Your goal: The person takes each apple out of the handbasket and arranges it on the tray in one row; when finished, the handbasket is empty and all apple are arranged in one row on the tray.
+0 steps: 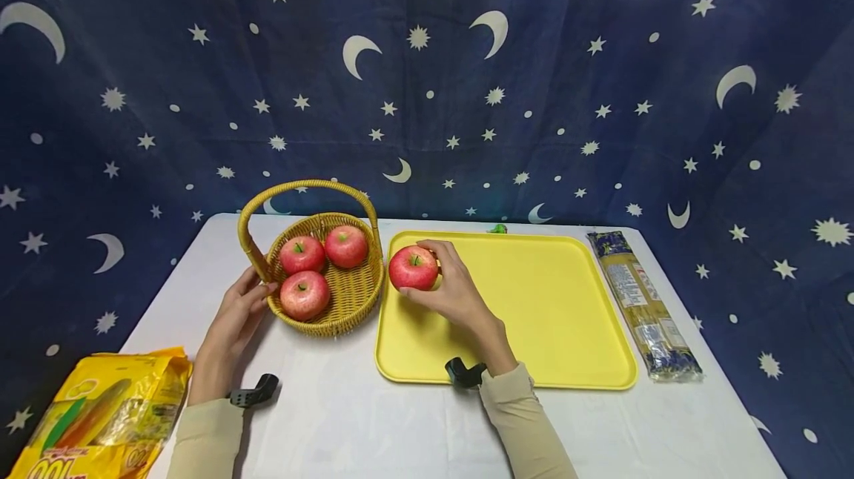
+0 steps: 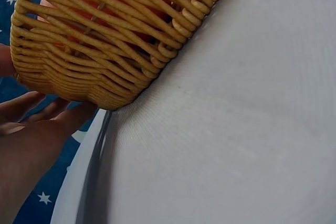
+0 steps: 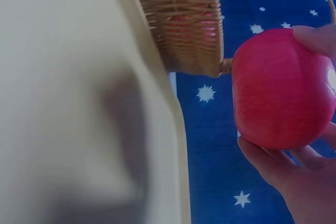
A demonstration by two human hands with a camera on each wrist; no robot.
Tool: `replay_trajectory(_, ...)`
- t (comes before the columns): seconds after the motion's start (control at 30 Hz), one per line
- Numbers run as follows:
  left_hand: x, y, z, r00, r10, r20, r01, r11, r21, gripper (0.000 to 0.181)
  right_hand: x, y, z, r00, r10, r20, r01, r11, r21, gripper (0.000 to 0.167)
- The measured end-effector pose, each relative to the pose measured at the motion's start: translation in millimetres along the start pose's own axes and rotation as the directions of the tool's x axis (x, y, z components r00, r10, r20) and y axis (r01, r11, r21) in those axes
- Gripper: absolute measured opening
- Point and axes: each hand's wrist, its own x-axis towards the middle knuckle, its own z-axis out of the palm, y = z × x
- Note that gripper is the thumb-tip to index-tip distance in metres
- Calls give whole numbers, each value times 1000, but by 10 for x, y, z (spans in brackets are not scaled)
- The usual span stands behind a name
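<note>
Wicker basket (image 1: 363, 292): landmark for this entry; upright on the white-covered counter (image 1: 333, 420), arched handle standing up. Contents: three red apples (image 1: 305, 295), two toward the far side, one at the near left; wicker floor shows at the basket's near right.

Held apple (image 1: 410, 269): one, red, stem up, just right of the basket and outside its rim; in the head view it overlaps the left edge of the yellow tray (image 1: 534, 301), which lies right of the basket.

Risks, as judged: the apple's smooth, round skin could slip should the fingertips loosen, and it might roll away from the basket. Carried too low, it could knock the basket's rim; set down hard, it could jostle the three inside. An uneven pull by the other hand could tip the basket.

Right hand (image 1: 457, 290): right of the basket, wrist nearer the wearer, forearm reaching forward and leftward; thumb on the apple's near side, fingers curled round its far side, gripping it.

Left hand (image 1: 236, 312): at the basket's left side, near the handle's foot; thumb at the rim, fingers against the outer wall, holding it.
</note>
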Motion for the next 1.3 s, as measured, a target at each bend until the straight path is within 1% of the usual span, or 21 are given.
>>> replay_trajectory(0.2, -9, -10, -9, 1000, 19, 5, -19, 1000, -12, 74, 21, 107, 47, 999, 41, 14, -40, 998, -51, 77)
replay_trajectory(0.3, -10, -13, -5, 1000, 27, 9, -27, 999, -21, 74, 26, 165, 83, 998, 66, 12, -66, 996, -57, 76)
replay_trajectory(0.5, -1, -19, 0, 1000, 27, 17, -26, 999, -22, 75, 33, 280, 157, 993, 120, 17, -119, 990, -74, 77)
replay_trajectory(0.9, -4, -12, -15, 999, 30, 19, -30, 999, 26, 75, 71, 343, 257, 994, 101, 30, -96, 987, -132, 79)
replay_trajectory(1.1, -4, -25, -23, 999, 46, 26, -46, 999, 23, 74, 85, 349, 282, 994, 99, 37, -93, 985, -144, 79)
replay_trajectory(1.3, -5, -29, -21, 999, 46, 25, -46, 999, 16, 75, 84, 352, 300, 991, 123, 51, -114, 980, -161, 80)
